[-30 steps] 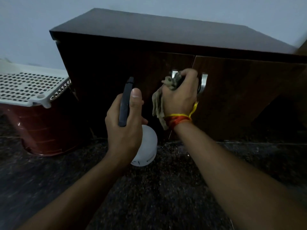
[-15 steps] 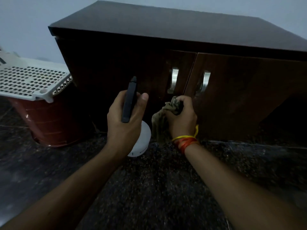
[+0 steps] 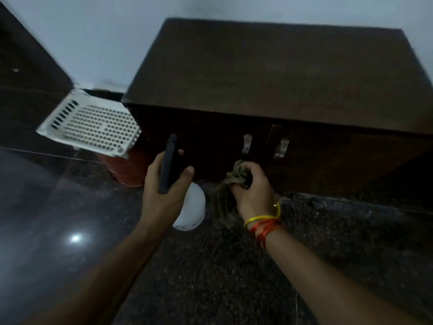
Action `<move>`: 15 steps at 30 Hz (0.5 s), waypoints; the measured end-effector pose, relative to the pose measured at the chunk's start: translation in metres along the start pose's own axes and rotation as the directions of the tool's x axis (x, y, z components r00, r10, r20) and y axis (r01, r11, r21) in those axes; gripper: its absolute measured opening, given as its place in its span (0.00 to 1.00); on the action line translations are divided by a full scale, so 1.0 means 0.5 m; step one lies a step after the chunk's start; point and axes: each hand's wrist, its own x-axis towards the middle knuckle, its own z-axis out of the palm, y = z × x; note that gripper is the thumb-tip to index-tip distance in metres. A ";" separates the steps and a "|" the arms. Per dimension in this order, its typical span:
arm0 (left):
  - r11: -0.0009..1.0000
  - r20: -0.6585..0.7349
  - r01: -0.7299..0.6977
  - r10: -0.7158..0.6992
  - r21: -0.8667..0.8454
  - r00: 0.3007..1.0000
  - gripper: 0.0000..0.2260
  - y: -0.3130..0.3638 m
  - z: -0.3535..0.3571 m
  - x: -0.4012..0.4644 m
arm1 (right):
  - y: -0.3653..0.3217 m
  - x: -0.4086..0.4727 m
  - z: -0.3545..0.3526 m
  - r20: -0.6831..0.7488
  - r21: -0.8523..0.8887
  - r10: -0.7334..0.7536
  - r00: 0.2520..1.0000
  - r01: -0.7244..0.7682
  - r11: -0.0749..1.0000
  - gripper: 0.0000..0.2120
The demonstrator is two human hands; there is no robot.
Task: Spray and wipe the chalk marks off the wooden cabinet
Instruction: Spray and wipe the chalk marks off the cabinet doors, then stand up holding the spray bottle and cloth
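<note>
A low dark wooden cabinet (image 3: 269,73) with two doors and two metal handles (image 3: 247,143) stands against the pale wall. My left hand (image 3: 164,195) grips a spray bottle (image 3: 191,211) with a black head and white body, pointed at the left door. My right hand (image 3: 251,191) grips a bunched greyish cloth (image 3: 228,195) low in front of the left door, below the handles. No chalk marks are discernible in the dim light.
A red bucket (image 3: 124,171) topped by a white perforated lid (image 3: 91,126) stands just left of the cabinet. Dark furniture (image 3: 25,78) fills the far left. The floor (image 3: 210,266) is dark speckled stone with a glossy patch at left.
My right hand with the cloth dropped from the handles to the door's lower part. The view rose and tilted down, showing more of the cabinet top. The spray bottle stayed aimed at the door.
</note>
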 end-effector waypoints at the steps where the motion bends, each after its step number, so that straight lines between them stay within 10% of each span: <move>1: 1.000 -0.015 0.013 -0.013 -0.003 1.000 0.19 0.033 -0.016 0.002 | -0.028 -0.010 -0.008 0.036 -0.008 0.038 0.999 -0.038 0.999 0.19; 15: 0.992 -0.124 0.109 -0.101 0.056 0.987 0.08 0.233 -0.350 0.172 | -0.425 -0.013 0.185 0.236 0.006 -0.032 0.971 0.031 0.999 0.22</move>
